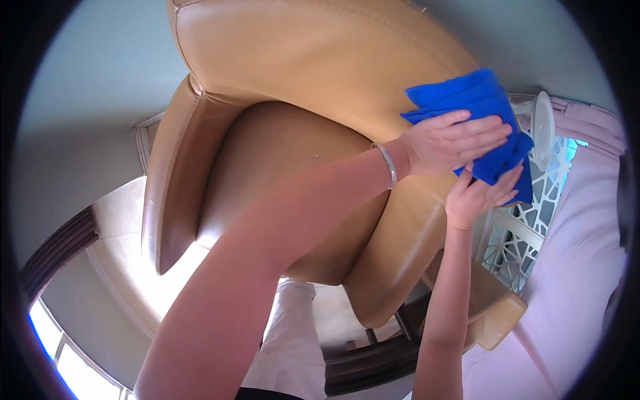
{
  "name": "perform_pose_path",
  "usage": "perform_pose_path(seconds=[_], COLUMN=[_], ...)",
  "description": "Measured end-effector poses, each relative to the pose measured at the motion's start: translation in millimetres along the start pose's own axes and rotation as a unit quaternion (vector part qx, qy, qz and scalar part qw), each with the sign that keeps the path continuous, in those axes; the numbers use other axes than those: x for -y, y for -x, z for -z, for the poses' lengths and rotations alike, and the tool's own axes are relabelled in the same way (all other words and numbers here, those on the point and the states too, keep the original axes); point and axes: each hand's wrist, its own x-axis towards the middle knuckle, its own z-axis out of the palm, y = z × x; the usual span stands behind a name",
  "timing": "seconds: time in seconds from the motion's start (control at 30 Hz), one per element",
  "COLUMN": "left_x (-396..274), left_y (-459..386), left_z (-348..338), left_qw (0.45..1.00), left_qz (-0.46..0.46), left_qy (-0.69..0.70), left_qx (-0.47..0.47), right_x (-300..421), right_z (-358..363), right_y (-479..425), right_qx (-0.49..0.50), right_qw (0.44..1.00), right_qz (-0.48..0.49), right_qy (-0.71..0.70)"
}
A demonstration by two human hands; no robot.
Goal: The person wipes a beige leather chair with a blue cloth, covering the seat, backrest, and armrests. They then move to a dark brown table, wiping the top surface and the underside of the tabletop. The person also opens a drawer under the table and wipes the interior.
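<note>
A folded blue cloth [480, 100] drapes over the right-hand edge of a tan leather armchair's backrest [320, 55]. My left hand [457, 142], with a silver bangle [387, 165] at its wrist, presses flat on the cloth with fingers stretched together. Just below it, my right hand [480, 195] grips the lower part of the cloth at the backrest's corner. Some of the cloth's folds are hidden behind both hands. My left forearm crosses over the chair's seat [280, 155], where a small speck shows on the leather.
Both padded armrests, left [175, 185] and right [400, 250], flank the seat. A second tan chair [495, 320] stands at the lower right. Beyond it are a white lattice screen [515, 250] and pale purple curtain-like fabric [585, 240]. Dark wooden trim [60, 247] curves at left.
</note>
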Motion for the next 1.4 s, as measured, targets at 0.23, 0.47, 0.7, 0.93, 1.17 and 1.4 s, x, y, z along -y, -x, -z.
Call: perform_pose_path(seconds=[0.23, 0.47, 0.7, 0.93, 1.17, 1.4], left_x=[83, 185, 142, 17, -139, -226], left_y=[56, 197, 209, 189, 133, 125], left_z=[35, 112, 77, -32, -61, -1], left_qw=[0.992, 0.967, 0.922, 0.902, 0.748, 0.682], left_qz=[0.057, 0.137, 0.292, 0.366, 0.525, 0.540], left_qy=[0.040, -0.204, -0.225, 0.008, 0.404, 0.460], left_qx=[0.105, 0.062, 0.122, 0.228, 0.035, 0.178], right_x=[77, 247, 228, 91, -9, -49], right_z=[-40, -66, -101, -95, -35, 25], right_y=[-13, -74, -43, -16, 19, 55], right_qx=[-0.053, -0.118, -0.057, 0.087, 0.242, 0.371], right_qw=[0.976, 0.890, 0.861, 0.868, 0.855, 0.842], right_qz=[0.141, 0.322, 0.373, 0.442, 0.448, 0.375], right_qy=[-0.159, -0.301, -0.341, -0.211, -0.099, -0.115])
